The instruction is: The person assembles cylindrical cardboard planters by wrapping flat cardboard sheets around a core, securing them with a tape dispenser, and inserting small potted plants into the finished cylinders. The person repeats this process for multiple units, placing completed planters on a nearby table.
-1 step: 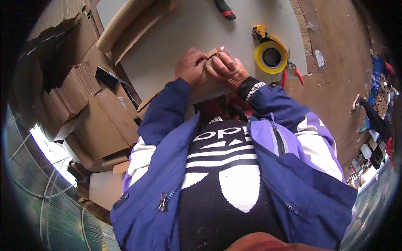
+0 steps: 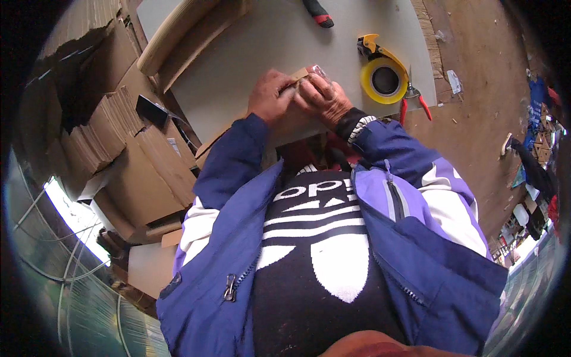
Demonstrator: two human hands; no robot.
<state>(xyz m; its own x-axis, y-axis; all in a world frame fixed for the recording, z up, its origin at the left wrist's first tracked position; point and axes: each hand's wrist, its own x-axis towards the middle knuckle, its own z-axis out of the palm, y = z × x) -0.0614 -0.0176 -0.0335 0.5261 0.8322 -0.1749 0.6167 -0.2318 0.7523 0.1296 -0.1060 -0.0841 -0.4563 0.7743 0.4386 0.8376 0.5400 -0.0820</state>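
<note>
At the near edge of the pale table, both my hands close round a small brown cardboard piece (image 2: pixel 300 74). My left hand (image 2: pixel 269 96) pinches its left side with thumb and bent fingers. Curled over its right part are the fingers of my right hand (image 2: pixel 323 99). A shiny clear strip, perhaps tape, shows at the far end beside my right knuckles. My palms and fingers hide most of the piece. To the right of my right hand lies a yellow tape dispenser (image 2: pixel 367 86) with its roll. Touching it is a pair of red-handled pruning shears (image 2: pixel 413 94).
The pale table (image 2: pixel 339 53) carries a bent stack of cardboard (image 2: pixel 196 38) at far left and a black-and-red tool handle (image 2: pixel 319 14) at the far edge. Folded cardboard boxes (image 2: pixel 143 178) crowd the left side. Brown floor (image 2: pixel 476 119) lies to the right, with scraps on it.
My hands have shifted very slightly on the cardboard piece, and a little more of its edge shows between them. The tools on the table lie as before.
</note>
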